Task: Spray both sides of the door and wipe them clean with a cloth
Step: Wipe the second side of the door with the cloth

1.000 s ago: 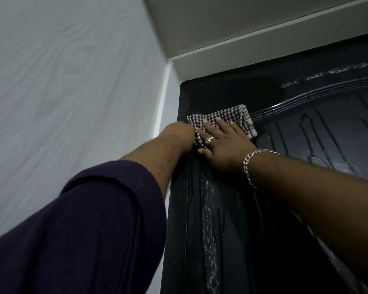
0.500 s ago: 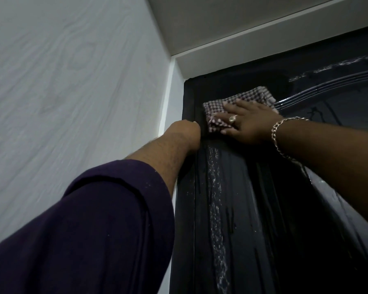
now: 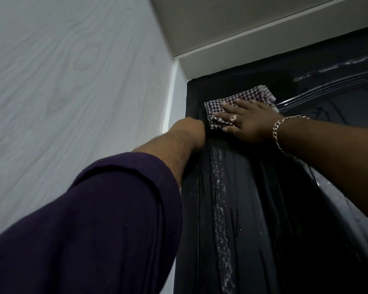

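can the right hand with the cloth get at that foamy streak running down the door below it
Probably yes. The right hand presses the cloth flat on the door, and the foamy streak starts just below with nothing between them; the left hand sits off at the door's edge.

Door [image 3: 263, 209] glossy black – cloth [image 3: 238, 100] dark-and-white check – sleeve [image 3: 94, 219] dark purple.

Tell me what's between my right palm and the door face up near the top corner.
In the head view, the checkered cloth lies there: the right hand presses it flat against the black door, fingers spread over it.
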